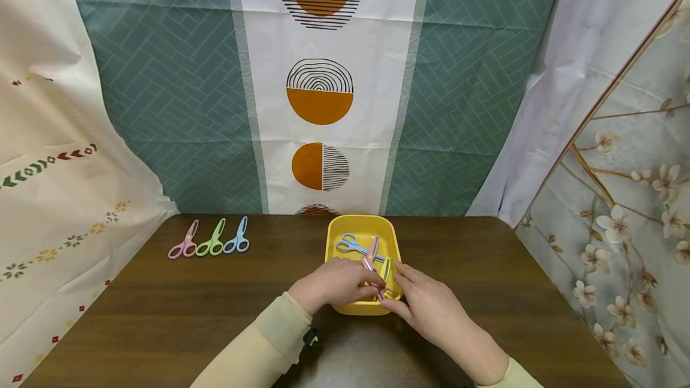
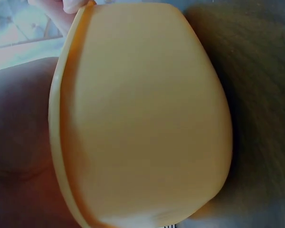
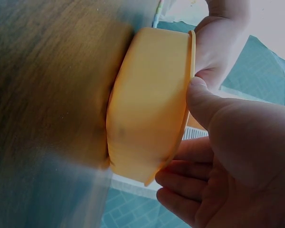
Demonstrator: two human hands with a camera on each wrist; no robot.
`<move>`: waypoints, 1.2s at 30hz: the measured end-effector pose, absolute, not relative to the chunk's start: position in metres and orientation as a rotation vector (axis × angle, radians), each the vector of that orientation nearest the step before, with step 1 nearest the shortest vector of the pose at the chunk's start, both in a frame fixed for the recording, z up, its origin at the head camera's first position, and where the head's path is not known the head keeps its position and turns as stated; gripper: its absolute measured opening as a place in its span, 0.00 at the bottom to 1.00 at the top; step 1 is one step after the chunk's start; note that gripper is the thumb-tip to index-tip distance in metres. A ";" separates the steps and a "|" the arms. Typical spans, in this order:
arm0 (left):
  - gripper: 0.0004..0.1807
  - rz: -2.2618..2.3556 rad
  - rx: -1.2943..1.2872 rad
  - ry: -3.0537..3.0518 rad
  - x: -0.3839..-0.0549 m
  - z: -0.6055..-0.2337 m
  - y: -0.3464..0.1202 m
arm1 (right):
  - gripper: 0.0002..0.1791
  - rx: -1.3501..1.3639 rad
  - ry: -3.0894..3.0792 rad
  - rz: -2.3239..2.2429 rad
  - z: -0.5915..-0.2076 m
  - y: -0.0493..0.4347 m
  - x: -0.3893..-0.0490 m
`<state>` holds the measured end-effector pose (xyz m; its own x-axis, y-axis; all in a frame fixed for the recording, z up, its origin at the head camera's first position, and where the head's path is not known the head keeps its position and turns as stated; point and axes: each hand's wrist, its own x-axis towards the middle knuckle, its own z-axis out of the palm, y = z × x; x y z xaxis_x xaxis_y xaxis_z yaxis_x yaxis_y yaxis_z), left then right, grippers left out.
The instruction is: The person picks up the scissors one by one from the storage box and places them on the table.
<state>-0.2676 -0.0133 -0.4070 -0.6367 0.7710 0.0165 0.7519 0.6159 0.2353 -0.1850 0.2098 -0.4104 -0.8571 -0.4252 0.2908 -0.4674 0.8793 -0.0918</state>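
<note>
Head view: the left hand (image 1: 342, 280) reaches into a yellow tray (image 1: 350, 309), its grip bent close, thumb and forefinger seeming to pinch pink scissors (image 1: 369, 264) near their handles. These lie directly under its fingers, at the tray's near end. The right hand (image 1: 428, 298) spans the near right corner; its grip is spread and relaxed, thumb on the rim, as the right wrist view shows, the other fingers lightly bent beside the right edge.

The tray looks like smooth plastic, with rounded corners and a thin lip. Just beyond the left fingers are one yellow-green pair (image 1: 386, 269), another pink blade (image 1: 372, 249) and one blue pair (image 1: 350, 244) with round loops; the overlap hides the tray's exact count.

Well apart, on the left of the dark, wood-grained tabletop (image 1: 242, 304), three more scissors stand in a row: one pink (image 1: 190, 237), one green (image 1: 217, 235), one blue (image 1: 241, 233). Behind hangs a creased cloth (image 1: 178, 64) with four orange round motifs, the lowest partly hidden.
</note>
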 end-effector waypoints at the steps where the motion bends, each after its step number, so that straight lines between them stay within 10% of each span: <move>1: 0.14 0.332 1.298 2.734 -0.268 -0.407 -0.013 | 0.37 0.674 -2.787 0.226 -0.411 0.209 -0.185; 36: 0.13 0.267 1.210 2.762 -0.270 -0.407 -0.006 | 0.39 0.661 -2.813 0.221 -0.410 0.209 -0.186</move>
<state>-0.2700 -0.0064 -0.4075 -0.6749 0.7372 -0.0334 0.7171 0.6658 0.2062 -0.1865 0.2091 -0.4104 -0.8679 -0.4179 0.2686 -0.4547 0.8860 -0.0908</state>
